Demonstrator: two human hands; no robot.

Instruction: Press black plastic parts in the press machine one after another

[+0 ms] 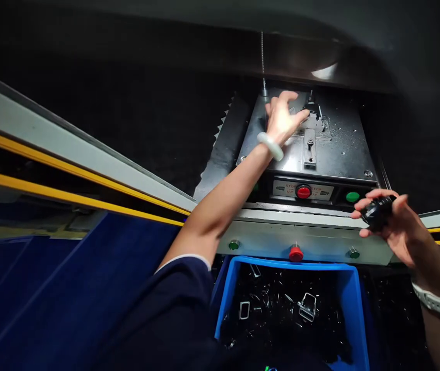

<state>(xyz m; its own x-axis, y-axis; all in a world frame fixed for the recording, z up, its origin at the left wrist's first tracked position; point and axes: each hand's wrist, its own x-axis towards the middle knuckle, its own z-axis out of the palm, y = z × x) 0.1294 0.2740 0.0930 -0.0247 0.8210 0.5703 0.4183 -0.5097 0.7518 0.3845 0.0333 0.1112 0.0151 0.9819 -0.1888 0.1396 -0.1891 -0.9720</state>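
Observation:
My left hand (281, 119) reaches over a metal machine plate (339, 157), its fingers apart and slightly curled. The thumb tip is at the left edge of a small metal fixture block (314, 122) with a black piece (313, 109) on top; whether it touches is hard to tell. A slotted clamp bar (310, 149) is bolted in front of the block. At the right, my right hand (401, 226) is closed around a small, shiny black part (377, 212), held above the front ledge. The fingers cover some of that part, so its kind is unclear.
A control panel (322, 193) carries a red stop button (303, 191) and a green button (352, 197). Another red knob (296, 253) juts from the lower ledge. Below stands a blue bin (293, 265) with metal frames and scraps. A flexible hose (262, 59) hangs behind the plate.

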